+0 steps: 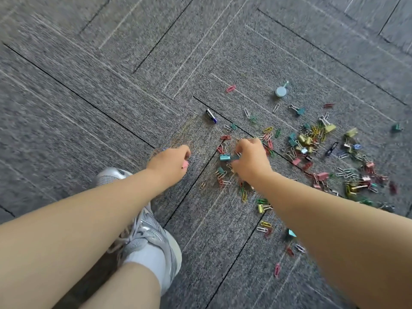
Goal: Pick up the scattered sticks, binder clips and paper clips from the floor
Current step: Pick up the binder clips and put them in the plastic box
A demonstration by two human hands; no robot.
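Binder clips point(312, 143) and paper clips point(347, 172) scattered across grey carpet floor point(111, 97), densest at right. Teal binder clip point(224, 157) just beside right hand point(249, 160), fingers curled down among clips (grip contents cannot be told). Left hand point(170, 162) closed around something pink point(185, 164), well clear of the pile. Battery point(211, 116) farther out. Grey sneaker point(145, 230) below left forearm.

2 hands point(171, 161), 1 battery point(211, 116), 1 shoe point(145, 233) — clips point(312, 141) too many to count
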